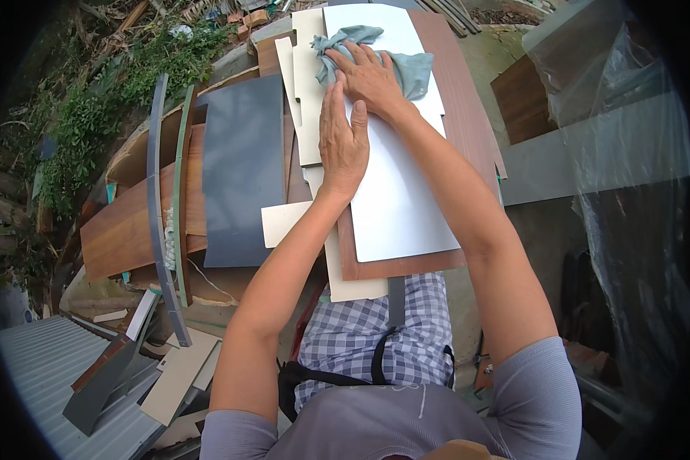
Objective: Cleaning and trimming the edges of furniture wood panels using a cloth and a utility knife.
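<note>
A bunched grey-blue cloth (412, 74) lies on the far part of a smooth white panel (402, 199). My right hand (369, 83) is on the cloth, holding it down against the panel with the fingers over its folds. Close beside it, my left hand (343, 142) rests along the panel's left edge. Its fingers are stretched out and the thumb stands apart, with nothing held. Under the white panel is a reddish-brown wood-grain board (468, 100). Cream-coloured boards (309, 115) stick out on the left of the stack.
A dark grey panel (243, 169) and brown wood-grain boards (142, 218) lie to the left, beside a narrow upright strip (156, 192). Offcuts (180, 376) sit on corrugated metal (46, 368) at lower left. Clear plastic sheeting (598, 115) hangs on the right.
</note>
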Action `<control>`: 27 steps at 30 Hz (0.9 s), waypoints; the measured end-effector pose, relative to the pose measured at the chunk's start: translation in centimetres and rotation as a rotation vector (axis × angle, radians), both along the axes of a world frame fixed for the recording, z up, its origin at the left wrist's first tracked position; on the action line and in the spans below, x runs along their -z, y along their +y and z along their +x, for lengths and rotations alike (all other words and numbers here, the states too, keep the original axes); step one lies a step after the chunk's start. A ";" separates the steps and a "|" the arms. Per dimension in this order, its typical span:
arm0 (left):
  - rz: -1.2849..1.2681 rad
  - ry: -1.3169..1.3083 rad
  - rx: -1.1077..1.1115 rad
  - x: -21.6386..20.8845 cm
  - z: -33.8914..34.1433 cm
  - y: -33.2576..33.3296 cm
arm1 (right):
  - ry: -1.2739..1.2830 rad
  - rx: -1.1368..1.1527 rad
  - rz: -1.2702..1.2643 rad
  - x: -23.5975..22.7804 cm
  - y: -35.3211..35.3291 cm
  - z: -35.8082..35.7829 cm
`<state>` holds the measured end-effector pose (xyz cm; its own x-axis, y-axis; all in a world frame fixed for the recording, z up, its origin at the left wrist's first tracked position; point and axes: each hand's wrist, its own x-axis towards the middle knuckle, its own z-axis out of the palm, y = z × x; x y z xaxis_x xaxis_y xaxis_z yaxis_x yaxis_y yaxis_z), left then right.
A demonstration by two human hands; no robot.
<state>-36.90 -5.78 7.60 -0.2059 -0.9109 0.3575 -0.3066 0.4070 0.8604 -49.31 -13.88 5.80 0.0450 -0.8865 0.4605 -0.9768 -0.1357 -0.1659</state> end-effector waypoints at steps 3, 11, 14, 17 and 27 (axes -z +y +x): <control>0.030 -0.021 0.038 0.3 0.5 -0.4 | -0.038 0.018 -0.001 -0.4 -3.7 -0.1; 0.011 -0.256 0.013 0.7 1.1 -0.6 | -0.036 0.133 -0.121 -1.5 -8.3 -2.9; -0.009 -0.272 0.057 0.2 -1.1 -0.1 | 0.029 0.289 -0.021 -0.9 -8.7 -7.7; -0.025 -0.302 0.035 0.5 -0.6 -0.3 | -0.003 0.305 -0.032 -0.4 -7.6 -7.5; -0.080 -0.332 -0.021 1.1 -0.6 -0.4 | -0.069 0.333 0.026 -0.9 0.9 -6.5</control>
<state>-37.47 -6.21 6.48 -0.3042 -0.8882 0.3443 -0.5740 0.4593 0.6779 -55.82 -12.94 6.71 -0.2797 -0.8587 0.4293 -0.9530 0.1943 -0.2323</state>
